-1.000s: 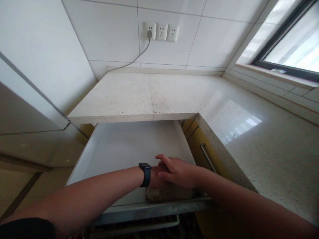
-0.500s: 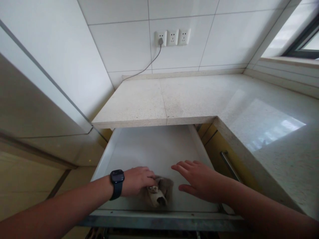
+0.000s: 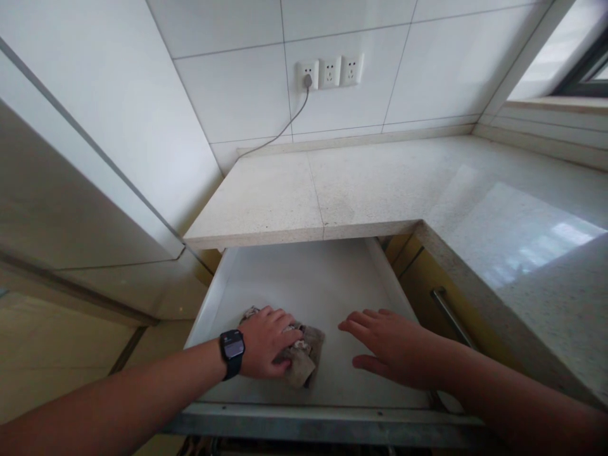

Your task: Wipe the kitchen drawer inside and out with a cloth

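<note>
A crumpled grey-brown cloth (image 3: 311,345) lies on the white floor of a pulled-out drawer (image 3: 297,272). On top of it is my left hand (image 3: 266,342), its fingers curled over the folds and the thumb against the near side; part of the cloth sticks out past the fingertips. The left wrist wears a dark watch (image 3: 232,349). My right hand (image 3: 389,348) hovers over the drawer's right side, fingers stretched and thumb apart, holding nothing and not touching the cloth.
A pale stone countertop (image 3: 266,196) overhangs the back of the drawer and runs down the right. Below it is a yellow cabinet front with a metal handle (image 3: 451,316). A white cabinet panel (image 3: 109,126) rises at left. A grey cord (image 3: 280,134) leads to wall sockets (image 3: 330,71).
The cloth under my left hand is bunched differently, and that hand has flattened and spread over it. My right hand keeps its open pose. The whole view has shifted slightly.
</note>
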`<state>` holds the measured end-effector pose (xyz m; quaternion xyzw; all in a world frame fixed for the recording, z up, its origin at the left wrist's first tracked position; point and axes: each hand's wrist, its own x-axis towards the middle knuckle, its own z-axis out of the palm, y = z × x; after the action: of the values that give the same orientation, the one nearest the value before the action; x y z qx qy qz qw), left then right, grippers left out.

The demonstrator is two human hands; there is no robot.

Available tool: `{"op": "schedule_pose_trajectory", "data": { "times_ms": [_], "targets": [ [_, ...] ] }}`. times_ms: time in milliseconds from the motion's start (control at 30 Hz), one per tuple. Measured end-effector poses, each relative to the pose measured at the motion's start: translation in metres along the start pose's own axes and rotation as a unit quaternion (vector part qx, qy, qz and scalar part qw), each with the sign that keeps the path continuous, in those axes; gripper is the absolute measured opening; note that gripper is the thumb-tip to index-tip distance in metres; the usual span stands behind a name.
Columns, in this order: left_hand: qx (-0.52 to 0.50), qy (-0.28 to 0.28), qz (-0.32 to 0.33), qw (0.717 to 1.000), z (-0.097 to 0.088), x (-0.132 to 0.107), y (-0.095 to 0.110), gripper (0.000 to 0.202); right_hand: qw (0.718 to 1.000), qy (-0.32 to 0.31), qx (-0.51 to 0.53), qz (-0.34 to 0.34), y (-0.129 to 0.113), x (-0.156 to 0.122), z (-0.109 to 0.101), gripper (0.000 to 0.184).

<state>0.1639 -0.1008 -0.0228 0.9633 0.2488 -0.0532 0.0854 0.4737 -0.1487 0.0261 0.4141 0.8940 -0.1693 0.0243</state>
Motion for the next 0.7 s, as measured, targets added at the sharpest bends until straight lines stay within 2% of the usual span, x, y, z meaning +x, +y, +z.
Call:
{"op": "schedule_pose_trajectory", "data": {
  "times_ms": [200, 367, 533, 700],
  "targets": [
    [0.037, 0.023, 0.031, 0.999, 0.008, 0.024, -0.005, 0.048, 1.000, 0.002, 0.006, -0.008, -0.001, -0.001, -0.004, 0.044],
    [0.059, 0.044, 0.047, 0.996, 0.007, 0.057, 0.002, 0.043, 1.000, 0.016, -0.008, -0.010, -0.001, -0.002, -0.007, 0.044],
    [0.064, 0.069, 0.052, 0.994, 0.005, 0.105, 0.022, 0.036, 0.999, 0.031, -0.041, 0.014, -0.002, -0.001, -0.009, 0.043],
    [0.051, 0.093, 0.085, 0.991, 0.021, 0.156, 0.052, 0.032, 0.995, 0.063, -0.056, 0.053, -0.003, 0.002, -0.017, 0.043]
  ]
}}
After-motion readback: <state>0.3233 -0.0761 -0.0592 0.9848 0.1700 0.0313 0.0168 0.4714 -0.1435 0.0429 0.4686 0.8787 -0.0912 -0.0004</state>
